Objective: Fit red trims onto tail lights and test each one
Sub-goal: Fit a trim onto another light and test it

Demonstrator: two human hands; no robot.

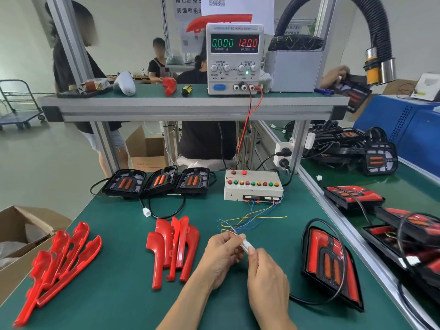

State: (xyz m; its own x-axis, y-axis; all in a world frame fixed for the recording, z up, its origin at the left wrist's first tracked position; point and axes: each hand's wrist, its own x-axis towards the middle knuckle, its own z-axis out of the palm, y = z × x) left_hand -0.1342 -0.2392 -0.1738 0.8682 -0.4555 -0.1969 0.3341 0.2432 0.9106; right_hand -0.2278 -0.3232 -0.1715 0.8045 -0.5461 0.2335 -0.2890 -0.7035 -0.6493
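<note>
My left hand (222,256) and my right hand (266,275) meet over the green mat, both pinching a white connector (246,246). Coloured wires run from it up to the white test box (253,186). A tail light with red trims fitted (331,263) lies to the right, its black cable looping toward my right hand. Three black tail lights without trims (157,182) stand in a row at the back left. A pile of short red trims (173,246) lies in the middle. Long red trims (59,260) lie at the left.
A DC power supply (234,58) on the upper shelf reads 0.000 A and 12.00 V. Finished tail lights (385,220) pile up on the right bench. A cardboard box (21,236) sits at the left edge. People work behind the aluminium frame.
</note>
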